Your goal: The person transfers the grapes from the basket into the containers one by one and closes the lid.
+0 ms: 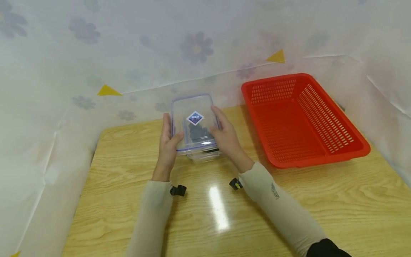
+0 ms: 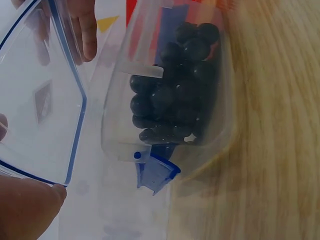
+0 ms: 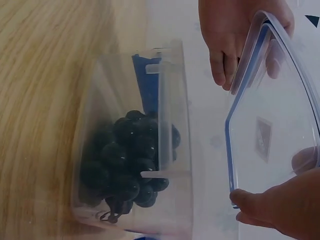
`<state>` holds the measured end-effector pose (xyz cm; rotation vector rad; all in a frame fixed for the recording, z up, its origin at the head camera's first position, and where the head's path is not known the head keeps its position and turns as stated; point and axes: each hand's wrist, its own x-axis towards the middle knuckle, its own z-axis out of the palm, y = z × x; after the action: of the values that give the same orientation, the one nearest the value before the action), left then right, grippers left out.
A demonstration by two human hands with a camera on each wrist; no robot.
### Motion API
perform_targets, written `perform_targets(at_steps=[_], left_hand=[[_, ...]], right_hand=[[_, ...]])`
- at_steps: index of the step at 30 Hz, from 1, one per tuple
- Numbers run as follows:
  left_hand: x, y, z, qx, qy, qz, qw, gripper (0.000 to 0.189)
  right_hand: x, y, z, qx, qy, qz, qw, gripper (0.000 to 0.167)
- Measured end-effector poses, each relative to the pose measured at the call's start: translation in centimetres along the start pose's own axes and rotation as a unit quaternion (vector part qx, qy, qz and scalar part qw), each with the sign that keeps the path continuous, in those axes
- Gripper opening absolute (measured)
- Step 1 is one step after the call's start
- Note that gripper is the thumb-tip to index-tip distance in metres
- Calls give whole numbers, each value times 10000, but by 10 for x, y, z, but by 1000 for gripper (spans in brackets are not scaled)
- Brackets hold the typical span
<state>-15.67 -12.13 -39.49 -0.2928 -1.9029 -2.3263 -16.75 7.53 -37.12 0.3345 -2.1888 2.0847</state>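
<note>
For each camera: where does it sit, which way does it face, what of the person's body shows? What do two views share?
Head: on the head, facing forward and down at the table, red basket and lid; left hand, right hand and sleeves show.
Left wrist: on that wrist, facing the container of grapes; parts of both hands show at left.
Right wrist: on that wrist, facing the container from the other side; parts of both hands show at right.
Both wrist views share lid, container and grapes.

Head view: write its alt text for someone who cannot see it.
A person's left hand and right hand hold a transparent blue-edged lid above a transparent container of dark grapes on a wood-grain table. A red basket stands to the right.
</note>
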Motion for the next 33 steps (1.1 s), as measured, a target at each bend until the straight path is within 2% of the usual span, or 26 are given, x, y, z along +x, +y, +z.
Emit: perform_targets(at_steps=[3,6,10,13,21,26,33], left_hand=[[2,-7,2,221,-28,-59,9997,83],[3,-13,3,657,-221,-207,9974,81],[4,-20,1,1433,-722,-450,9860,80],[4,-24,-1,1708,-912,-580,9794,77],[8,-34,-2,2086,-842,-762,9714,78],[10,-38,3,2360,-740,-689,9665,80],[10,-42,5,2703,-722,-902,9558,80]], right_hand=[[-2,6,-2,-90,40,35,9999,67],[-2,14,-4,-314,28,133,9994,68],[0,22,-8,-673,-62,230,9974,70],[2,26,-10,-1025,-229,220,9942,67],[1,36,-15,-1595,-614,590,9835,54],[4,43,-17,-1776,-690,439,9807,51],[7,54,-20,-1996,-919,177,9754,50]])
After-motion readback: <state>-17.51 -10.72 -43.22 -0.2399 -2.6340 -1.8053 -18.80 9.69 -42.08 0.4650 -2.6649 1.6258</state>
